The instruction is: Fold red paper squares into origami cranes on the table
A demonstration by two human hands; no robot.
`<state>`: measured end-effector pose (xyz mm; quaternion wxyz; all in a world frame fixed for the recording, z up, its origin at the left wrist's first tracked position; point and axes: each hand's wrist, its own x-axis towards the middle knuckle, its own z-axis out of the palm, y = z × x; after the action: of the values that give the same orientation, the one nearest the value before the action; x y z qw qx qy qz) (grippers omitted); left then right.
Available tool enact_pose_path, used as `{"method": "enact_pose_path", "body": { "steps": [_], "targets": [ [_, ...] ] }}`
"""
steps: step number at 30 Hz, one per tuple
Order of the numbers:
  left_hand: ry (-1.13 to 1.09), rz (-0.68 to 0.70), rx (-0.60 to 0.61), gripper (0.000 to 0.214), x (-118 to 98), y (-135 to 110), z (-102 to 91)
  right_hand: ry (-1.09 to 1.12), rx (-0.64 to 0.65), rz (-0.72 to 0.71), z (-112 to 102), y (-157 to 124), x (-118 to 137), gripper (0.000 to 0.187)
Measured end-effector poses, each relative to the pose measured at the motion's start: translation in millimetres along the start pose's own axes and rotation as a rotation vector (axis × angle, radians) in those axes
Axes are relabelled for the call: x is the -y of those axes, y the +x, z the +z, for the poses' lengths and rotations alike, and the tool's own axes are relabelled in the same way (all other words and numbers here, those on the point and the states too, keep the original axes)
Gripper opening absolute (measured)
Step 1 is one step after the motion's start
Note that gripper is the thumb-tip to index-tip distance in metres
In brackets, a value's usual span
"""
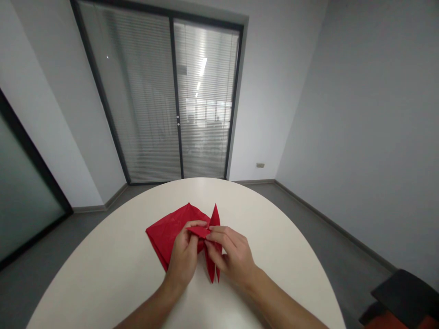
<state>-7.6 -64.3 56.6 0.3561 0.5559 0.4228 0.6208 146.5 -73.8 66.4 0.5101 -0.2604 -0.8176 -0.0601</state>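
Note:
A red sheet folded into points (171,228), which looks like paper or thin cloth, lies on the white round table (130,283). Its broad, flat part spreads to the left, while narrow pointed flaps stick out at the right, one away from me and two toward me. My left hand (185,251) is closed on the middle of it, thumb and fingers pinching a small raised flap. From the right, my right hand (233,251) grips the same spot with its fingertips. Both hands partly hide the folds between them.
Beyond the table is a dark-framed glass partition (147,105) with blinds. White walls (360,114) rise around, with a small socket (260,165) low on one. At the lower right stands a black and orange chair (408,292). Grey floor surrounds the table.

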Motion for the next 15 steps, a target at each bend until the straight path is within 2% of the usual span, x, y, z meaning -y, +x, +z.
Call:
{"method": "enact_pose_path", "body": {
  "steps": [3, 7, 11, 15],
  "targets": [
    [-0.117, -0.034, -0.054, 0.019, 3, 2, 1.0, 0.061, -0.043, 0.058, 1, -2, 1, 0.03],
    [-0.235, -0.084, -0.106, 0.021, 4, 6, 0.5, 0.067, -0.136, 0.287, 2, -4, -4, 0.025],
    [-0.21, -0.089, -0.138, 0.02, 6, 8, -0.6, 0.192, -0.101, 0.48, 7, -6, -9, 0.031],
    [-0.243, -0.1, -0.112, 0.017, 9, 6, -0.2, 0.326, -0.089, 0.577, 8, -4, -10, 0.01]
  ]
}}
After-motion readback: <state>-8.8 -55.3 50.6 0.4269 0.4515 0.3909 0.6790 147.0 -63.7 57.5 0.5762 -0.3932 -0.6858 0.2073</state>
